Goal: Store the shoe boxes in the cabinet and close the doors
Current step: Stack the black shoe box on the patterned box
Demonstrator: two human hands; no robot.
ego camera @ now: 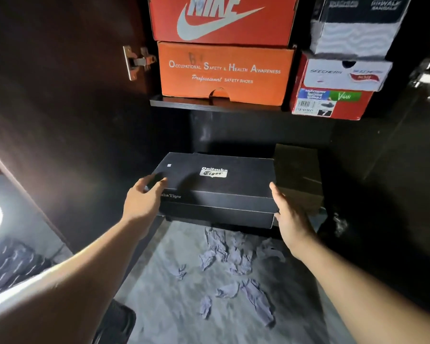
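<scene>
A black Onitsuka Tiger shoe box (pixel 216 184) sits at the mouth of the cabinet's dark lower compartment. My left hand (pixel 144 197) grips its near left corner and my right hand (pixel 287 214) presses against its right end. On the shelf (pixel 184 104) above stand an orange safety-shoes box (pixel 225 73) with a red Nike box (pixel 221 18) on top. To their right sits a stack of Skechers boxes (pixel 338 90). A brown box (pixel 298 175) lies in the lower compartment, just right of the black one.
The left cabinet door (pixel 60 95) stands open, its hinge (pixel 137 61) showing; another hinge (pixel 426 79) is at the right. Crumpled grey paper (pixel 233 259) lies scattered on the grey floor in front of the cabinet.
</scene>
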